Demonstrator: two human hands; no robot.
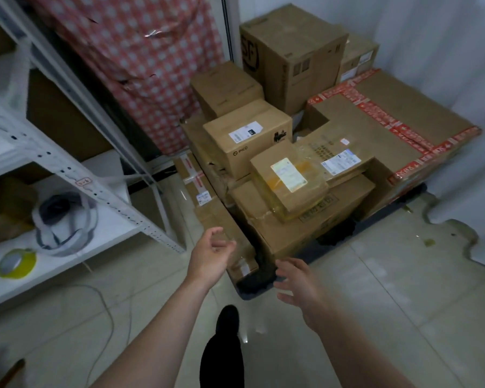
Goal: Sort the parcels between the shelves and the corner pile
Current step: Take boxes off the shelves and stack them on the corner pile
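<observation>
A pile of cardboard parcels fills the corner ahead. On top near me lies a small taped box (289, 186) with a pale label, on a wider carton (297, 228). Behind it stand a PICO box (247, 141), a tall SF carton (291, 54) and a big flat carton with red tape (389, 130). White metal shelves (76, 175) stand on the left. My left hand (210, 257) hovers empty with relaxed fingers over a low flat box (237, 256) on the floor. Beside the pile's near corner, my right hand (298, 284) is spread open and holds nothing.
On the lower shelf lie a yellow tape roll (16, 263) and a grey-and-white bundle (63, 222). A red checked cloth (140, 65) hangs behind the shelves. A cable (107, 306) trails over the tiled floor. My dark shoe (227, 320) is below my hands. White sheeting (459, 177) drapes at right.
</observation>
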